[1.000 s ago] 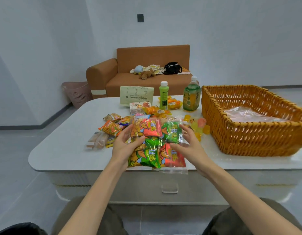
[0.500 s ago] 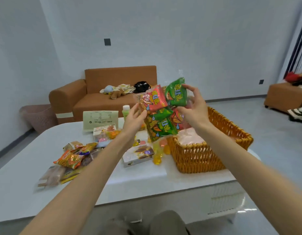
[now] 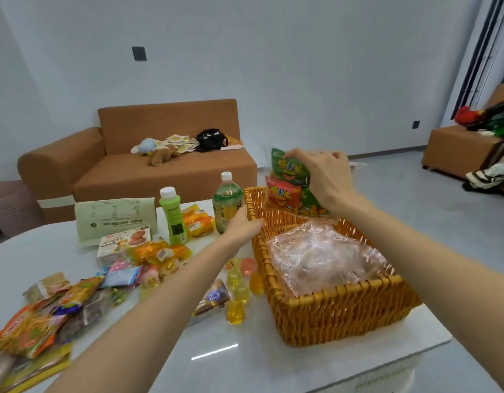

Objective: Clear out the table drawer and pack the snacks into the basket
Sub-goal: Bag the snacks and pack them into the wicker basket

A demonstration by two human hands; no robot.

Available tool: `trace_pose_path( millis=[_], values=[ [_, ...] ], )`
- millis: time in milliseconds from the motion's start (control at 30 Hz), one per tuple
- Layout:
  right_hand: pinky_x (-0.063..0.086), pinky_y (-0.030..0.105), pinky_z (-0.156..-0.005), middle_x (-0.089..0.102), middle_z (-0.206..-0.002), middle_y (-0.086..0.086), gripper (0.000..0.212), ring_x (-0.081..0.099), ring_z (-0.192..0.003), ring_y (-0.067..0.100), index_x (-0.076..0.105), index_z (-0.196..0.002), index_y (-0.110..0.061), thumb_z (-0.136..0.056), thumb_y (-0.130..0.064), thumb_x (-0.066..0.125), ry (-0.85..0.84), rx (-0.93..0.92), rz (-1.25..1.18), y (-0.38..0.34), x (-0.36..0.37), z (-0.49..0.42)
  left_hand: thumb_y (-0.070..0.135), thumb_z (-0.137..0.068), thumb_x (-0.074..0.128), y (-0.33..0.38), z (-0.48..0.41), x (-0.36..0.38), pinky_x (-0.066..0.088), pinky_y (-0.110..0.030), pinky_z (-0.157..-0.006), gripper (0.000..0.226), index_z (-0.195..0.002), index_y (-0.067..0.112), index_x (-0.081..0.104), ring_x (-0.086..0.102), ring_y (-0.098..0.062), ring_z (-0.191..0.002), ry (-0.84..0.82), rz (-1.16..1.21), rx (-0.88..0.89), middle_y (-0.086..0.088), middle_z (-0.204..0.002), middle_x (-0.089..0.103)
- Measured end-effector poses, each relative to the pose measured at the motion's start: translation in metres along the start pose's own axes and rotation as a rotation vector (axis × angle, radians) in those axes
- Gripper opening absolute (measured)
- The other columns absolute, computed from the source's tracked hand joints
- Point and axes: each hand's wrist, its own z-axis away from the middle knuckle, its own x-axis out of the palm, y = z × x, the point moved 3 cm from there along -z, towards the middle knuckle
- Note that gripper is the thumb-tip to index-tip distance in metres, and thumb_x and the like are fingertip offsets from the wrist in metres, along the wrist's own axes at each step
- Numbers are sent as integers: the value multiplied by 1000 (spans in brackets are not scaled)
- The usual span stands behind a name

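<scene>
An orange wicker basket (image 3: pixel 324 316) stands on the right half of the white table (image 3: pixel 245 361), with a clear plastic bag (image 3: pixel 321 256) lying inside it. My right hand (image 3: pixel 323 177) grips a clear multipack of red and green snack bags (image 3: pixel 287 185) from above, holding it upright over the basket's far end. My left hand (image 3: pixel 242 225) rests on the basket's left rim near the far corner, its fingers curled over the edge. Loose snack packets (image 3: pixel 75 296) lie scattered on the table to the left.
A slim green bottle (image 3: pixel 173 219), a round green drink bottle (image 3: pixel 226 205), a biscuit box (image 3: pixel 123 245), a pale paper bag (image 3: pixel 114 217) and small yellow jelly cups (image 3: pixel 236 296) stand left of the basket. A brown sofa (image 3: pixel 160 168) sits behind the table.
My right hand has carried the snack multipack from mid-air down and right over the basket's far end. My left hand let go of the pack and dropped to the basket's rim.
</scene>
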Motion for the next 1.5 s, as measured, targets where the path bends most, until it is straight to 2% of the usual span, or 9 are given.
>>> trace_pose_path(
  millis=[400, 533, 700, 800, 1000, 1100, 1200, 1367, 1500],
  values=[
    [33, 38, -90, 65, -114, 7, 53, 48, -105, 26, 53, -118, -23, -84, 16, 43, -234, -79, -10, 35, 155, -43, 4, -84, 49, -33, -120, 26, 51, -40, -85, 42, -125, 16, 46, 57, -29, -105, 135, -14, 50, -11, -116, 58],
    [19, 52, -113, 28, -153, 10, 45, 18, -141, 37, 57, -121, -28, -87, 2, 55, -355, -14, 122, 33, 195, -32, -2, -80, 44, -36, -125, 29, 51, -47, -91, 41, -117, 13, 52, 58, -28, -100, 157, -37, 102, -8, -107, 61],
    [49, 54, -89, -8, -160, 4, 55, 5, -141, 45, 50, -130, -27, -84, 1, 58, -320, 60, 163, 25, 201, -18, -1, -82, 43, -35, -121, 28, 52, -44, -89, 42, -120, 16, 50, 57, -25, -99, 166, -30, 96, -6, -108, 60],
    [55, 43, -86, -31, -155, -4, 87, -4, -142, 51, 12, -150, -43, -87, 2, 53, -530, 150, -21, 32, 219, 0, 1, -84, 44, -34, -118, 28, 52, -41, -89, 49, -129, 18, 45, 57, -24, -102, 147, -31, 91, -5, -114, 59],
    [40, 55, -105, -32, -155, -7, 91, 7, -142, 51, 2, -148, -52, -87, -12, 57, -639, 131, -75, 45, 224, -10, 6, -86, 46, -33, -118, 27, 51, -42, -92, 63, -146, 18, 27, 55, -26, -110, 121, -126, 90, -7, -131, 53],
    [53, 35, -84, -40, -151, -10, 90, 30, -137, 46, 6, -150, -48, -87, -10, 57, -630, 123, -109, 39, 216, -8, 21, -97, 44, -30, -111, 25, 45, -43, -101, 69, -153, 16, 4, 49, -28, -123, 103, -198, 76, -7, -149, 37],
    [56, 32, -67, -18, -160, -5, 77, 57, -112, 28, 23, -148, -42, -86, -11, 57, -553, 122, -138, 29, 188, -9, 40, -102, 32, -28, -101, 16, 30, -40, -113, 64, -154, 17, 4, 31, -26, -140, 96, -190, 78, -5, -157, 25],
    [56, 40, -81, 44, -144, 0, 46, 58, -105, 19, 46, -138, -30, -94, -19, 54, -406, 114, -264, -3, 113, -3, 35, -102, 38, -19, -62, -18, 31, -37, -112, 55, -152, 19, 21, 33, -23, -139, 139, -167, 100, -3, -154, 31],
    [54, 38, -85, 56, -133, -4, 40, 57, -110, 16, 53, -133, -28, -95, -18, 52, -389, 77, -321, -38, 46, 18, 24, -100, 41, -5, -8, -49, 42, -28, -74, 52, -150, 21, 28, 53, -7, -87, 176, -229, 167, -3, -124, 54]
  ],
)
